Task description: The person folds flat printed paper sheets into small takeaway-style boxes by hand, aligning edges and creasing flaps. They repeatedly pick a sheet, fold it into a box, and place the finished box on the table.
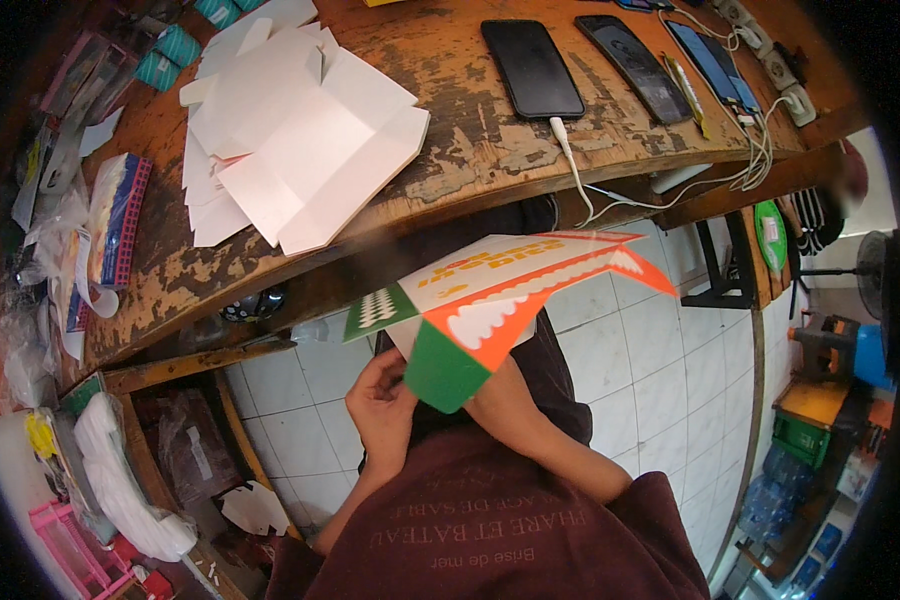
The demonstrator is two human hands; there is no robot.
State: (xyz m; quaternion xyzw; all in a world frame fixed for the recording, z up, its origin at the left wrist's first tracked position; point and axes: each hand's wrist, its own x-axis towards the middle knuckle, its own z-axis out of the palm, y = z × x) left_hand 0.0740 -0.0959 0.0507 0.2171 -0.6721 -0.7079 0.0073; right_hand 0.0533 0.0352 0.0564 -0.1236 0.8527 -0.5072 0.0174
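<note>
Fingers (385,385) of the left hand (380,405) curl closed on the box blank (490,300); the right hand (500,400) grips beneath it, fingers hidden.

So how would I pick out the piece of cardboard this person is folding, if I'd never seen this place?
Start at the worn wooden table with its stack of plain white box blanks. Just below its edge, both hands hold the printed carton blank over the lap. Unlike the white stack, it is coloured: green and orange panels with white scalloped edging.
</note>
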